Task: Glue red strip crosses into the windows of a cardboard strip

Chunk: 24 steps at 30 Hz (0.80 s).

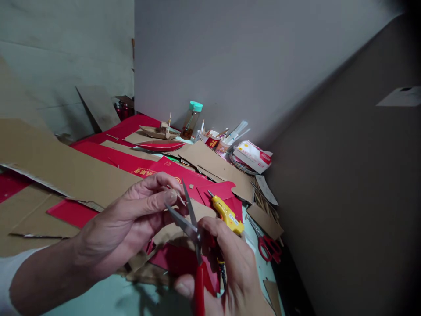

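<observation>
My left hand (141, 208) pinches a small, thin scrap (180, 198), perhaps cardboard, between thumb and fingers; most of it is hidden. My right hand (235, 263) is wrapped round the red handles of a pair of scissors (194, 230). The scissor blades are spread apart and point up and left, with their tips close beside the scrap and the left fingertips. Just beyond the right hand lies a yellow glue gun (227, 214) on red card (210, 193).
Large cardboard sheets (75, 169) cover the left side. A second pair of scissors (269, 248) lies at the right edge. At the back stand a bottle with a teal lid (191, 120), cups of sticks (223, 145) and a white-and-red box (252, 157). A grey wall (230, 66) rises behind.
</observation>
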Each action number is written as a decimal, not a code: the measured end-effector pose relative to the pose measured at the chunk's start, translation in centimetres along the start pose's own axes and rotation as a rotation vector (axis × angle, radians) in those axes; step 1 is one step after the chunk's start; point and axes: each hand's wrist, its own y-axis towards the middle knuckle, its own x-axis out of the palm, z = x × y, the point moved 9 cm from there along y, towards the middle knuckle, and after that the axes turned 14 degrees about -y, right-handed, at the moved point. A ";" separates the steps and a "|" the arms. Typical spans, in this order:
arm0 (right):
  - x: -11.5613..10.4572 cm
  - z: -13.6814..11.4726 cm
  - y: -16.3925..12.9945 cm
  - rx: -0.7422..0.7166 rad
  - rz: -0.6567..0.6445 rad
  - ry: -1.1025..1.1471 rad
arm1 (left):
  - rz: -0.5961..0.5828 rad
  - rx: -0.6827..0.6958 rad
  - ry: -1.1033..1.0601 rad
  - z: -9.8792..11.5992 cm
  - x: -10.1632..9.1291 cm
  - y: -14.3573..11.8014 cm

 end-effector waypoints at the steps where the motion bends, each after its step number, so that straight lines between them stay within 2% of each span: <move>1: -0.2 -0.3 0.2 -0.007 0.025 -0.006 | -0.009 -0.017 -0.006 -0.2 0.0 0.0; 6: -1.2 -1.4 1.4 -0.017 0.161 0.004 | -0.034 -0.101 -0.027 -1.2 0.0 -0.1; 13: -0.8 -1.3 1.4 0.002 0.142 0.024 | -0.010 -0.115 -0.043 -1.3 -0.4 -0.3; 17: -0.4 -1.3 1.0 -0.024 0.139 -0.004 | -0.028 -0.106 -0.083 -1.5 -0.1 0.1; 24: 0.0 -1.5 0.6 -0.095 0.154 0.001 | -0.048 -0.138 -0.080 -2.1 -0.7 -0.2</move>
